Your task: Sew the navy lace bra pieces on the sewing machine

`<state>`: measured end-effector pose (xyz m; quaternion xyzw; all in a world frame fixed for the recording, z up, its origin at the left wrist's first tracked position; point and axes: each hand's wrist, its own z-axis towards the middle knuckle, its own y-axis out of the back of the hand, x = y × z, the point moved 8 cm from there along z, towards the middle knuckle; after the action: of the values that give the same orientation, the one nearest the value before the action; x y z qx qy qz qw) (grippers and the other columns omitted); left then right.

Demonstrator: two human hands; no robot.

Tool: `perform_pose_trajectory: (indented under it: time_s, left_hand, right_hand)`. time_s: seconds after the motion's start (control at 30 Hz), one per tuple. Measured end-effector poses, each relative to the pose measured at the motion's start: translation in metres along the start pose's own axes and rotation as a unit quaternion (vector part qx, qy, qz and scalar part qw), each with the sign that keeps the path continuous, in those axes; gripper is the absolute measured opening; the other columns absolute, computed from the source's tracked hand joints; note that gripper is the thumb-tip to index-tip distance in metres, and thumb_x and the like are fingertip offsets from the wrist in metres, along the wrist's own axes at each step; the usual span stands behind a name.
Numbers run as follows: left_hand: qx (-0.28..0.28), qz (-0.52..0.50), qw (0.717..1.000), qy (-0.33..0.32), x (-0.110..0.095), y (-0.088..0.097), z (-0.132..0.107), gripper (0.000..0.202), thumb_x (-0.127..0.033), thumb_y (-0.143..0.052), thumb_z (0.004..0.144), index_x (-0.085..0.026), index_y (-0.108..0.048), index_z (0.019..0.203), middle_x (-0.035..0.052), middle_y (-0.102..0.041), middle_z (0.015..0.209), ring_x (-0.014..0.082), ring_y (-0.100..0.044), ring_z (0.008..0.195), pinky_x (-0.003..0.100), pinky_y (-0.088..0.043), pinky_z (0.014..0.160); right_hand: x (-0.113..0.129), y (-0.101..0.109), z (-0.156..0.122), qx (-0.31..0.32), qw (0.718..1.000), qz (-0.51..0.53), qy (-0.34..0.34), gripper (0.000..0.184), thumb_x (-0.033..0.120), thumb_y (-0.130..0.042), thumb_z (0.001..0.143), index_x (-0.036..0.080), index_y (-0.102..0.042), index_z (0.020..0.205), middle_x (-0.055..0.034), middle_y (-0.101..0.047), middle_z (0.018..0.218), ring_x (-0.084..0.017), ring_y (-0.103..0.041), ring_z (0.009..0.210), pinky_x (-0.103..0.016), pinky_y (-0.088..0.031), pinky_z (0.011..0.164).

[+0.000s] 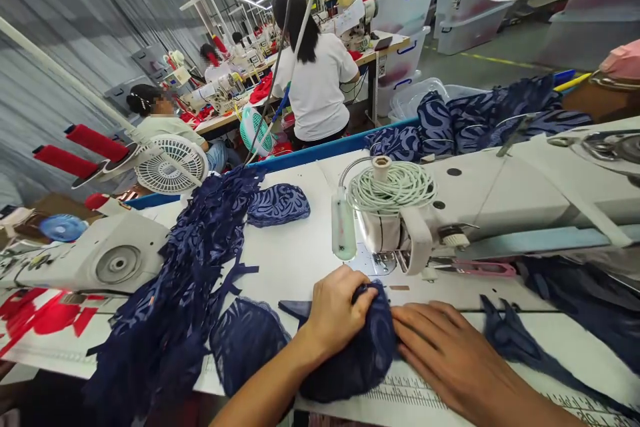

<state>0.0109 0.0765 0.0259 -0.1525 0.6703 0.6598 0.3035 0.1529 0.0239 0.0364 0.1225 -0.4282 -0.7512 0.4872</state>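
Note:
My left hand (334,310) is closed on a navy lace piece (365,353) that lies on the white sewing table (300,247), just in front of the sewing machine's presser foot (385,260). My right hand (445,347) lies flat beside it, fingers stretched out and touching the piece's right edge. The white sewing machine (500,200) runs off to the right, with a coil of pale cord (393,187) on top of it.
A heap of navy lace pieces (195,280) lies to the left, more navy fabric (475,117) behind the machine and at the right (575,293). Pink scissors (475,269) lie under the machine arm. A small white fan (170,163) stands at left. Other people sit sewing at tables behind.

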Motion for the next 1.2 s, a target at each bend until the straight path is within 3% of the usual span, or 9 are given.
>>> perform_pose_trajectory:
  time_s: [0.3,0.63,0.73,0.83,0.9,0.97,1.03,1.1,1.2]
  left_hand:
    - [0.061,0.049,0.995,0.061,0.014,-0.009,0.019,0.01,-0.033,-0.065,0.089,-0.024,-0.066,0.087,0.0001,-0.07,0.087,0.0209,-0.064,0.084,0.03,-0.045,0.075]
    - [0.077,0.054,0.99,0.105,0.016,-0.012,0.024,0.009,-0.029,-0.063,0.087,-0.026,-0.07,0.091,-0.0004,-0.074,0.1,0.022,-0.067,0.095,0.03,-0.045,0.08]
    - [0.081,0.081,0.989,0.097,0.017,-0.013,0.025,0.007,-0.03,-0.062,0.087,-0.026,-0.068,0.089,-0.0004,-0.073,0.094,0.0225,-0.067,0.09,0.03,-0.045,0.076]
    - [0.083,0.104,0.988,0.076,0.013,-0.013,0.024,0.005,-0.029,-0.063,0.088,-0.025,-0.065,0.089,-0.0012,-0.072,0.089,0.0214,-0.066,0.085,0.03,-0.047,0.071]
    - [0.054,0.141,0.987,0.052,0.006,-0.01,0.02,0.007,-0.027,-0.064,0.089,-0.023,-0.064,0.094,0.0006,-0.071,0.093,0.0215,-0.066,0.086,0.031,-0.049,0.072]
    - [-0.007,0.206,0.978,-0.016,-0.011,-0.008,0.009,0.014,-0.023,-0.061,0.092,-0.022,-0.064,0.105,0.0039,-0.07,0.108,0.023,-0.064,0.101,0.035,-0.051,0.084]
    - [-0.064,0.261,0.957,-0.107,-0.03,-0.01,-0.009,0.027,-0.026,-0.057,0.096,-0.02,-0.06,0.122,0.0056,-0.066,0.125,0.0245,-0.056,0.123,0.045,-0.041,0.107]
    - [-0.083,0.274,0.944,-0.164,-0.038,-0.017,-0.028,0.043,-0.041,-0.054,0.099,-0.018,-0.053,0.136,0.0055,-0.063,0.134,0.0249,-0.045,0.136,0.054,-0.015,0.123]
    - [-0.075,0.259,0.947,-0.176,-0.032,-0.022,-0.039,0.057,-0.053,-0.051,0.098,-0.016,-0.048,0.142,0.0049,-0.06,0.14,0.0272,-0.038,0.141,0.058,0.014,0.121]
  right_hand:
    - [-0.006,-0.002,-0.002,-0.017,0.999,0.024,-0.028,0.025,0.019,-0.044,0.102,0.016,-0.068,0.108,-0.0055,-0.07,0.107,-0.021,-0.058,0.101,-0.038,-0.037,0.094]
    - [-0.008,-0.002,0.0,0.017,0.999,0.038,-0.027,0.026,0.014,-0.041,0.1,0.017,-0.066,0.108,-0.005,-0.069,0.104,-0.02,-0.058,0.095,-0.038,-0.035,0.093]
    - [-0.02,0.002,0.012,0.047,0.998,0.029,-0.025,0.034,0.007,-0.034,0.096,0.019,-0.065,0.107,-0.0047,-0.069,0.104,-0.02,-0.059,0.092,-0.038,-0.036,0.091]
    - [-0.033,0.002,0.022,0.046,0.999,-0.025,-0.011,0.042,0.002,-0.035,0.09,0.02,-0.062,0.118,-0.0055,-0.068,0.104,-0.02,-0.06,0.089,-0.038,-0.038,0.087]
    - [-0.037,-0.004,0.024,0.048,0.997,-0.063,0.0,0.047,-0.002,-0.037,0.086,0.02,-0.062,0.12,-0.0053,-0.068,0.101,-0.02,-0.061,0.084,-0.038,-0.039,0.085]
    - [-0.04,-0.012,0.023,0.053,0.995,-0.086,-0.003,0.047,-0.003,-0.039,0.082,0.018,-0.063,0.116,-0.0056,-0.068,0.102,-0.02,-0.061,0.082,-0.04,-0.039,0.089]
    - [-0.04,-0.015,0.02,0.049,0.995,-0.091,-0.009,0.045,-0.002,-0.041,0.081,0.017,-0.064,0.114,-0.0066,-0.069,0.103,-0.021,-0.061,0.084,-0.043,-0.037,0.095]
    - [-0.039,-0.016,0.018,0.045,0.995,-0.093,-0.014,0.044,0.0,-0.043,0.081,0.016,-0.065,0.116,-0.0073,-0.069,0.1,-0.023,-0.061,0.085,-0.044,-0.036,0.097]
    - [-0.041,-0.018,0.017,0.059,0.991,-0.12,-0.016,0.05,-0.001,-0.043,0.08,0.017,-0.064,0.122,-0.0063,-0.071,0.087,-0.025,-0.062,0.087,-0.043,-0.038,0.094]
